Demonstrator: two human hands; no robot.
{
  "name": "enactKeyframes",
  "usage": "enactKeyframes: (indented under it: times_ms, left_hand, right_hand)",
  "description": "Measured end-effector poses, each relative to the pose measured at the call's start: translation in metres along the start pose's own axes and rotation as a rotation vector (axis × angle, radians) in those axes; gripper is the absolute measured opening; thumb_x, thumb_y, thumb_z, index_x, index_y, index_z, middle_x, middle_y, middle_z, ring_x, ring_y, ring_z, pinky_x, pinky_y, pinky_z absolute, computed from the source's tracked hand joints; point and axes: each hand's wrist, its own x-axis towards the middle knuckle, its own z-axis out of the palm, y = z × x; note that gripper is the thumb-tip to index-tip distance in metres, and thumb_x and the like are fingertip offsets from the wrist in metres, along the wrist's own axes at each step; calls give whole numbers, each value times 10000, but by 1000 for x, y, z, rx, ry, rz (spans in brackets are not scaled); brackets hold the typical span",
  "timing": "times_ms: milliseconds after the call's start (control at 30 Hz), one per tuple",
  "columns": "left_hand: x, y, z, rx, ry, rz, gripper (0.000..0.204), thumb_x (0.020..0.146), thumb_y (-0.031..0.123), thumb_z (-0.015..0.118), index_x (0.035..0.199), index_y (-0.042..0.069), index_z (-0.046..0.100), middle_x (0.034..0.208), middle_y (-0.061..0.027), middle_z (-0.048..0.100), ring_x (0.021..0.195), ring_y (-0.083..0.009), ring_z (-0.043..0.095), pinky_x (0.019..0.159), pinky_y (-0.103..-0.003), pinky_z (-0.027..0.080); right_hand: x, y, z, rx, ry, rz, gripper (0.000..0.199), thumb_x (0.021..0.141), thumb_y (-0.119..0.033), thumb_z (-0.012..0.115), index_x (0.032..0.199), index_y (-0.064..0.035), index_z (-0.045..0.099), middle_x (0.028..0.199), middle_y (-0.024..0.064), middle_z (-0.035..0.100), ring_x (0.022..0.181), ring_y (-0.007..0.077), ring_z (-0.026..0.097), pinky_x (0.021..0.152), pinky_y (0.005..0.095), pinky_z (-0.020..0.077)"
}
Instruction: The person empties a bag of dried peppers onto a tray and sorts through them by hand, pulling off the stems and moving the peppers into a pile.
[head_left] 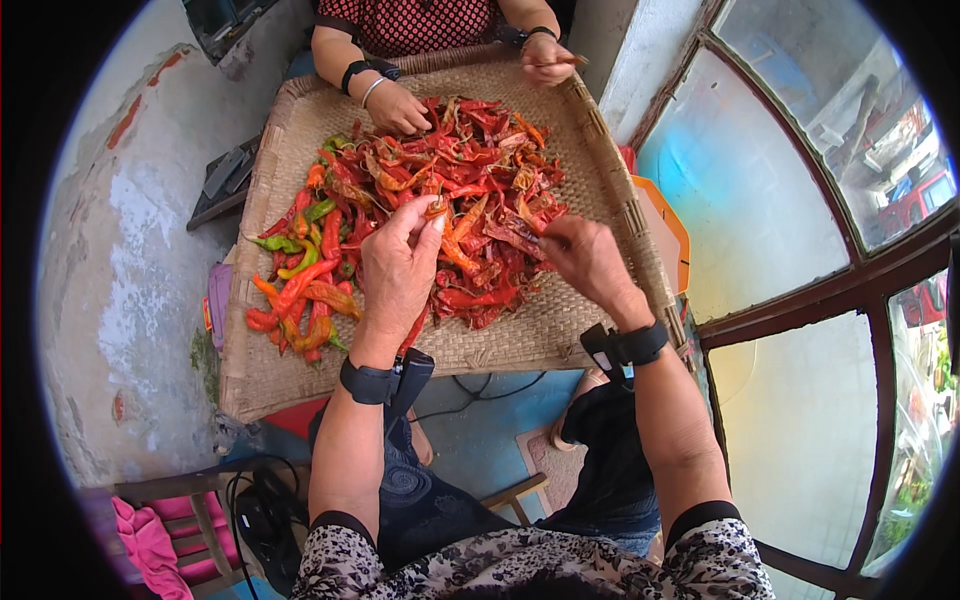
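A large woven tray [290, 385] is heaped with red chili peppers [480, 297], many wrinkled and dark. Fresher green and orange peppers [300, 245] lie at its left side. Over the middle of the heap, my left hand [400, 265] is closed on a red chili pepper [436, 207], its stem end up by the thumb and fingertips. To the right, my right hand [590, 262] is closed in a pinch, fingertips close to a dark dried pepper [513, 236]. What those fingers hold, if anything, I cannot make out.
Across the tray, another person's hand [400, 110] reaches into the peppers; their other hand [548, 62] holds a thin brownish thing. A worn wall [130, 250] is at left, framed windows [790, 430] at right. A chair with pink cloth [150, 550] stands lower left.
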Motion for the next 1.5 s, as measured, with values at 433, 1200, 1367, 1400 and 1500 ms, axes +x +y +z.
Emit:
enactKeyframes:
  times_ms: [433, 1200, 1367, 1400, 1500]
  left_hand:
    - [4, -1, 6, 8, -49, -18, 270, 911, 131, 612, 1156, 19, 619, 754, -42, 622, 641, -82, 548, 581, -245, 464]
    - [-3, 0, 6, 27, -67, 41, 245, 863, 39, 616, 1104, 5, 634, 738, -121, 657, 614, -165, 616, 577, -308, 484]
    - [-1, 2, 13, 13, -85, 15, 230, 873, 62, 614, 1090, -9, 638, 780, -135, 672, 664, -181, 644, 592, -317, 496]
    - [0, 1, 12, 15, -82, 28, 229, 875, 69, 615, 1087, -13, 638, 794, -140, 676, 680, -188, 651, 597, -318, 498]
    - [0, 3, 13, 28, -81, 65, 235, 876, 79, 617, 1088, -20, 636, 812, -150, 680, 700, -199, 662, 608, -315, 504]
  right_hand:
    - [12, 8, -16, 972, 197, 553, 257, 933, -222, 580, 1056, 2, 605, 771, 37, 616, 606, 107, 542, 539, 214, 454]
    - [8, 11, -23, 811, 100, 384, 194, 930, -182, 590, 852, -10, 637, 693, -4, 597, 580, 56, 530, 489, 205, 437]
    - [4, 27, -28, 728, 173, 398, 199, 933, -193, 585, 877, -14, 650, 696, 0, 595, 599, 63, 557, 502, 202, 441]
    - [5, 18, -36, 829, 242, 405, 195, 929, -198, 595, 874, -19, 646, 706, 3, 600, 608, 66, 562, 515, 199, 445]
    - [9, 41, -48, 1214, 359, 419, 183, 932, -209, 596, 908, -28, 612, 755, 14, 612, 639, 78, 579, 544, 190, 451]
